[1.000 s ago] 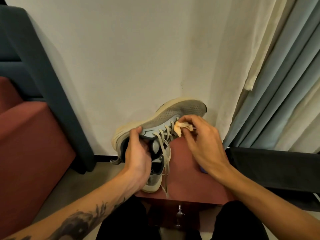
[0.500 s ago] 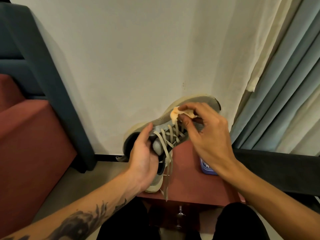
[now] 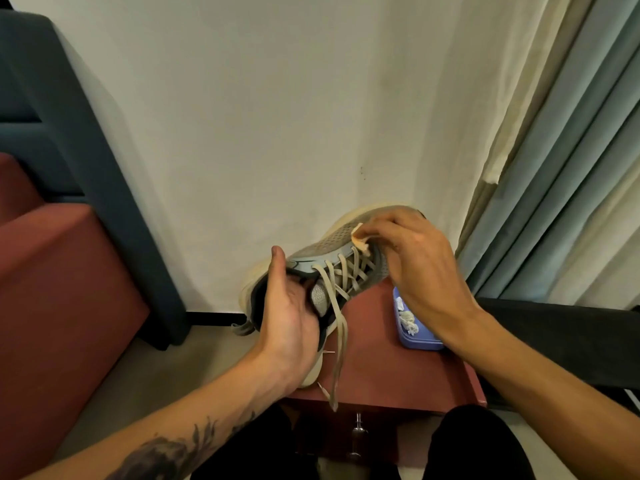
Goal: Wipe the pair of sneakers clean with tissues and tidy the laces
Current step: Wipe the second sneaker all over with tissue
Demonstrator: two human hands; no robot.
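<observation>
The fingertips (image 3: 375, 230) of our right hand (image 3: 422, 268) pinch a crumpled tissue (image 3: 360, 240) against the sneaker (image 3: 322, 247) mesh, just right of frame centre. Our left hand (image 3: 287, 317) grips its collar. We should wipe in short strokes toward the toe, bracing firmly and avoiding the loose laces (image 3: 337, 323) that dangle over the red stool (image 3: 388, 372).

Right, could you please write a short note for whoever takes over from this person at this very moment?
The left grip holds the grey sneaker by its collar above the red table.
The right grip pinches a tissue against its upper near the toe.
Its laces hang loose.
The second sneaker lies on the table, mostly hidden.
Some crumpled tissues sit in the blue tray.
Wiping is under way; lace tidying is not yet done.
</observation>
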